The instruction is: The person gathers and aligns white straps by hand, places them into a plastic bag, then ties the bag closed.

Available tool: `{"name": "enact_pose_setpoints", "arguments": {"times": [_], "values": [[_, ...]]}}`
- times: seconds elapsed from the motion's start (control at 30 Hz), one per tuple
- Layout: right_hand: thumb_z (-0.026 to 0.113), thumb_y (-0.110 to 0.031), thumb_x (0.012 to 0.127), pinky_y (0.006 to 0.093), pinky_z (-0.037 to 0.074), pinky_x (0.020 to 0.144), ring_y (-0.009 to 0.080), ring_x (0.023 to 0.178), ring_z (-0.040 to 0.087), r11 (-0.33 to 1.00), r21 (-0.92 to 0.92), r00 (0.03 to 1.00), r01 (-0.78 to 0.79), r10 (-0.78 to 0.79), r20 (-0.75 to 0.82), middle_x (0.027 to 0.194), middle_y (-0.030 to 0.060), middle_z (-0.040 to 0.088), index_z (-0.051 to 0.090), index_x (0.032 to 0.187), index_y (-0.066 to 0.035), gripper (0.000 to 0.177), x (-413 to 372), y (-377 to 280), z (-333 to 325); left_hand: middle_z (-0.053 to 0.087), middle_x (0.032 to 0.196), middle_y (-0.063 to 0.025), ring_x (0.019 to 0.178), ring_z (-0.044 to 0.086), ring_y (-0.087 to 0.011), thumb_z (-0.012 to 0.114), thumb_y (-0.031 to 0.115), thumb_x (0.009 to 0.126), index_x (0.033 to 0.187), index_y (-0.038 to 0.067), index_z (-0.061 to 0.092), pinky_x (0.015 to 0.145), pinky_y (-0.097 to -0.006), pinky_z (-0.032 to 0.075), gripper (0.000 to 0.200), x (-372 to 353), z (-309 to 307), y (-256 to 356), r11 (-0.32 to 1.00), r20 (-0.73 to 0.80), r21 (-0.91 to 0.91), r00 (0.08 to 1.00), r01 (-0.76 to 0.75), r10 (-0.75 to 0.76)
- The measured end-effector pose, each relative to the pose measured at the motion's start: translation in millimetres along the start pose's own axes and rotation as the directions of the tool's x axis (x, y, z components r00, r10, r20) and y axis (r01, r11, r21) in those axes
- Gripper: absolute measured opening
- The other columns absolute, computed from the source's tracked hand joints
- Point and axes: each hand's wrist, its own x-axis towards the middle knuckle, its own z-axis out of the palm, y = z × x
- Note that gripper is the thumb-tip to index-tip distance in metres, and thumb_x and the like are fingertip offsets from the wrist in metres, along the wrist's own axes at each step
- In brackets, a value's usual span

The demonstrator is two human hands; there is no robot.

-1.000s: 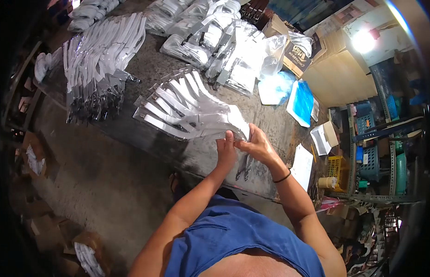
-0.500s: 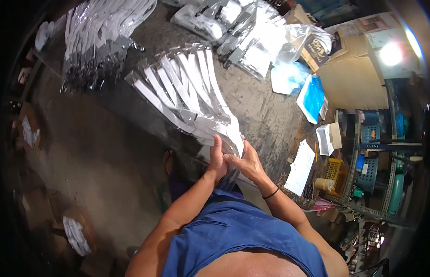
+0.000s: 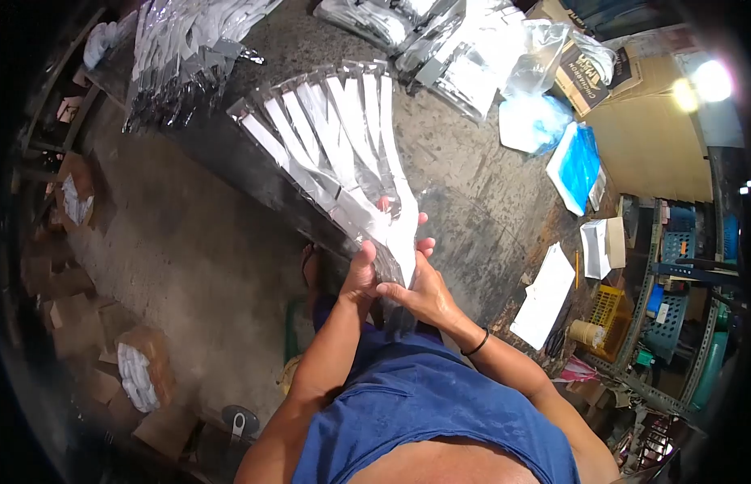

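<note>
A fanned bundle of long white strips in clear plastic sleeves (image 3: 343,153) spreads away from me over the table edge. Its narrow end is gathered between my two hands. My left hand (image 3: 361,273) grips that end from the left, thumb pointing up. On the other side my right hand (image 3: 424,286) is wrapped round it, with the thumb across the front and fingertips showing past the right edge. A small red spot (image 3: 384,204) shows among the sleeves. What lies underneath the bundle, in the palms, is hidden.
A large pile of similar sleeved strips (image 3: 181,64) lies on the table (image 3: 464,173) at the far left. More packs (image 3: 464,68) lie at the back. To the right are a blue packet (image 3: 577,165), white paper (image 3: 545,294) and a yellow basket (image 3: 608,306). Boxes (image 3: 145,367) stand on the floor.
The sleeves have spread into a more even fan and the bundle's narrow end sits slightly lower. Both hands keep their hold, the right fingers now more extended. The whole view has shifted a little.
</note>
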Motion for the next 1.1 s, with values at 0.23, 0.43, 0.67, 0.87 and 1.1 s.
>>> {"name": "enact_pose_setpoints", "arguments": {"times": [0.23, 0.43, 0.67, 0.87, 1.1], "values": [[0.072, -0.047, 0.076, 0.0455, 0.050, 0.068, 0.0408, 0.079, 0.065, 0.903, -0.413, 0.988, 0.115, -0.147, -0.046, 0.082, 0.0225, 0.065, 0.043, 0.122, 0.002, 0.073, -7.7, -69.8, -32.9, 0.044, 0.130, -0.0235, 0.107, 0.057, -0.0413, 0.077, 0.046, 0.071, 0.136, 0.023, 0.037, 0.086, -0.0511, 0.052, 0.079, 34.6, 30.3, 32.7, 0.983, 0.236, 0.178, 0.969, 0.037, -0.079], [0.074, -0.052, 0.069, 0.0434, 0.051, 0.067, 0.0372, 0.075, 0.066, 0.745, -0.655, 0.939, 0.124, -0.300, -0.165, 0.076, 0.0191, 0.066, 0.060, 0.101, -0.001, 0.062, -19.9, -120.0, -45.5, 0.041, 0.134, -0.0254, 0.108, 0.057, -0.0383, 0.077, 0.038, 0.075, 0.138, 0.025, 0.035, 0.086, -0.0471, 0.052, 0.078, 44.3, 95.3, 50.6, 0.961, 0.352, 0.266, 0.936, -0.079, -0.020], [0.079, -0.044, 0.066, 0.0438, 0.049, 0.064, 0.0373, 0.070, 0.066, 0.681, -0.664, 0.815, 0.307, -0.549, -0.187, 0.067, 0.0189, 0.064, 0.065, 0.081, 0.003, 0.052, -30.7, -170.7, -63.9, 0.045, 0.130, -0.0208, 0.107, 0.058, -0.0329, 0.076, 0.024, 0.078, 0.145, 0.034, 0.018, 0.080, -0.0420, 0.055, 0.089, 49.7, 167.2, 80.8, 0.956, 0.548, 0.218, 0.835, -0.196, 0.046], [0.074, -0.043, 0.072, 0.0411, 0.049, 0.073, 0.0344, 0.081, 0.065, 0.679, -0.565, 0.748, 0.469, -0.645, -0.154, 0.085, 0.0188, 0.066, 0.056, 0.119, -0.002, 0.066, -23.8, -204.3, -87.0, 0.050, 0.124, -0.0144, 0.110, 0.054, -0.0336, 0.068, 0.017, 0.082, 0.130, 0.021, 0.039, 0.090, -0.0484, 0.049, 0.057, 56.5, 203.3, 97.6, 0.908, 0.498, 0.218, 0.841, -0.357, 0.211], [0.079, -0.019, 0.071, 0.0384, 0.049, 0.085, 0.0303, 0.107, 0.056, 0.489, -0.353, 0.421, 0.798, -0.870, -0.256, 0.131, 0.0173, 0.046, 0.043, 0.133, -0.006, 0.072, -16.2, -223.0, -99.4, 0.049, 0.116, -0.0091, 0.094, 0.058, -0.0247, 0.075, 0.042, 0.076, 0.135, 0.017, 0.034, 0.082, -0.0407, 0.052, 0.076, 61.1, 245.4, 113.3, 0.618, 0.458, 0.414, 0.740, -0.668, 0.493]]}}
